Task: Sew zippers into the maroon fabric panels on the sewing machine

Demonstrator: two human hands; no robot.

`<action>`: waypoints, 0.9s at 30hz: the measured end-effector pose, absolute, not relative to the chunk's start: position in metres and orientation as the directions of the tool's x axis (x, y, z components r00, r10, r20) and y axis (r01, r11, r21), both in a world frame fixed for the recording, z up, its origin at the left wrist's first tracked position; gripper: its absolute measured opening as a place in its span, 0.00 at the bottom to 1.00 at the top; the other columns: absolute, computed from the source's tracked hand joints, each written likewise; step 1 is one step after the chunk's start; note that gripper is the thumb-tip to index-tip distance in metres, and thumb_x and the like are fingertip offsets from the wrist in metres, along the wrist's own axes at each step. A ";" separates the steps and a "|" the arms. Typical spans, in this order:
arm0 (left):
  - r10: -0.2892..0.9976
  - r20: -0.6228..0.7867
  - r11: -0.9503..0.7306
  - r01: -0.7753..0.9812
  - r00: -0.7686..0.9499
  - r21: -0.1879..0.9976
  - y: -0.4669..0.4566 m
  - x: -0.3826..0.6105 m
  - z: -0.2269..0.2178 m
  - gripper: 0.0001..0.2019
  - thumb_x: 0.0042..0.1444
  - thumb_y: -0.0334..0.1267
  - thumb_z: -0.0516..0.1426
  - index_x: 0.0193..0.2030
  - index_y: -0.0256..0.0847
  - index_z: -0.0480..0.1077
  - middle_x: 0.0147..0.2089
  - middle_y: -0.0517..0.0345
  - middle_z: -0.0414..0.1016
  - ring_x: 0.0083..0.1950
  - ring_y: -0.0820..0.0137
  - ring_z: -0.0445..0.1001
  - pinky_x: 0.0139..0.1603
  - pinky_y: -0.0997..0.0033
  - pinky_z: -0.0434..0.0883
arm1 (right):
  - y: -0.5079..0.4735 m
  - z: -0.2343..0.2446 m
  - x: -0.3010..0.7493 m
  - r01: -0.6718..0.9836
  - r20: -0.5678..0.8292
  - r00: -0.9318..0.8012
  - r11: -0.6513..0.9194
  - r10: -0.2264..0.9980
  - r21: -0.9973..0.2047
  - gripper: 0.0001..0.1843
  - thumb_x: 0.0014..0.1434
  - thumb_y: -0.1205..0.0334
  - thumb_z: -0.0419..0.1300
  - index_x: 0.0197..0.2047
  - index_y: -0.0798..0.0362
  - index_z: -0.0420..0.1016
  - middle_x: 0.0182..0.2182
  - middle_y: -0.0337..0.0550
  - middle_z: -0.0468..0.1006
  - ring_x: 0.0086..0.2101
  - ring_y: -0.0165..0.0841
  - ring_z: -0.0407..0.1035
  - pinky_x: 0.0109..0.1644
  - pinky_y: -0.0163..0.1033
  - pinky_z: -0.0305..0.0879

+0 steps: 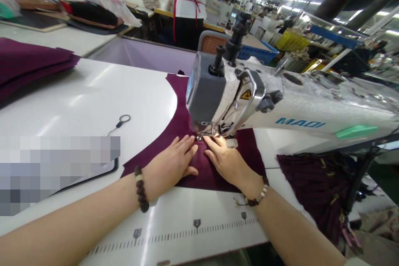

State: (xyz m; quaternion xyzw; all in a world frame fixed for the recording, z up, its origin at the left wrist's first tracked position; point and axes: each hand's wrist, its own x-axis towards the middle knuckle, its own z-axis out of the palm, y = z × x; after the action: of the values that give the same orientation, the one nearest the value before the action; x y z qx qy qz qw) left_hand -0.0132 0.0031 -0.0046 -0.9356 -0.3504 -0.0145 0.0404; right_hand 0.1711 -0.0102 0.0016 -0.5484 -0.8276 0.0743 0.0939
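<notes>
Now the left grip (173, 160) and right grip (226, 160) lie flat, clasping nothing, on plum cloth (208, 175) beneath the mid-frame presser foot (199, 136), work seemingly underway, remainder unclear.

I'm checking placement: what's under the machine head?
Purple fabric and the presser foot, with the left hand and right hand beside it. The machine head covers whatever is directly behind the foot.

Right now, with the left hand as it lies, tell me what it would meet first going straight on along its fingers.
Most likely the presser foot of the sewing machine, just ahead of the left hand on the burgundy fabric; the exact gap is hard to judge.
</notes>
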 end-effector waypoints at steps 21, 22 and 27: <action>0.650 0.104 -0.750 0.658 0.753 -0.072 0.007 -0.014 -0.009 0.29 0.54 0.54 0.53 0.54 0.30 0.65 0.58 0.36 0.64 0.60 0.54 0.61 0.58 0.57 0.61 | -0.006 -0.001 0.173 0.893 0.100 -0.376 0.389 0.921 -0.226 0.20 0.63 0.61 0.47 0.57 0.56 0.62 0.54 0.51 0.65 0.52 0.38 0.62 0.59 0.50 0.55; 0.651 0.100 -0.750 0.658 0.753 -0.071 0.008 -0.014 -0.009 0.29 0.55 0.54 0.53 0.54 0.31 0.65 0.58 0.37 0.63 0.60 0.55 0.61 0.58 0.57 0.61 | -0.006 -0.001 0.173 0.892 0.106 -0.376 0.390 0.921 -0.227 0.20 0.63 0.61 0.47 0.57 0.55 0.62 0.54 0.51 0.66 0.52 0.37 0.62 0.59 0.50 0.54; 0.653 0.070 -0.753 0.656 0.754 -0.044 0.009 -0.015 -0.007 0.29 0.55 0.52 0.52 0.55 0.28 0.64 0.58 0.34 0.62 0.61 0.52 0.60 0.58 0.54 0.61 | -0.004 -0.001 0.174 0.886 0.116 -0.381 0.398 0.917 -0.239 0.19 0.63 0.61 0.47 0.56 0.55 0.63 0.53 0.51 0.67 0.52 0.36 0.61 0.60 0.51 0.52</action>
State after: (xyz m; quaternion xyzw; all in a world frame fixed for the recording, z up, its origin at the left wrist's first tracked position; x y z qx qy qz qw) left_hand -0.0150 0.0085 -0.0065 -0.9360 -0.3496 -0.0253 0.0330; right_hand 0.1737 -0.0040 -0.0011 -0.5442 -0.8282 0.0689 0.1151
